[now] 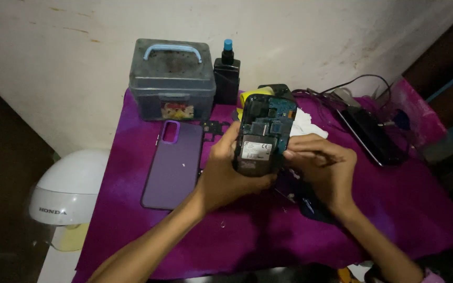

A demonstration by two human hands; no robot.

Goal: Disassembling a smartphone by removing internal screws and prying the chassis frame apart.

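Opened phone (262, 137) held above the purple cloth (247, 230).
I keep my left hand (226, 175) clamped around its lower edge; my right hand (325, 170) pinches narrowly at the side, beside the exposed board.

There's just the one camera, sitting on the person's head, and it's tilting down and forward over a table draped in purple cloth (394, 209). It's looking from the near edge toward the pale wall (79, 63) behind. It's hanging close: the left hand (226, 173) and right hand (321, 167) are filling the middle of the frame, with forearms running out at the bottom. The grey box (172, 78) is sitting at the far side, against the wall. No second view is sharing this scene.
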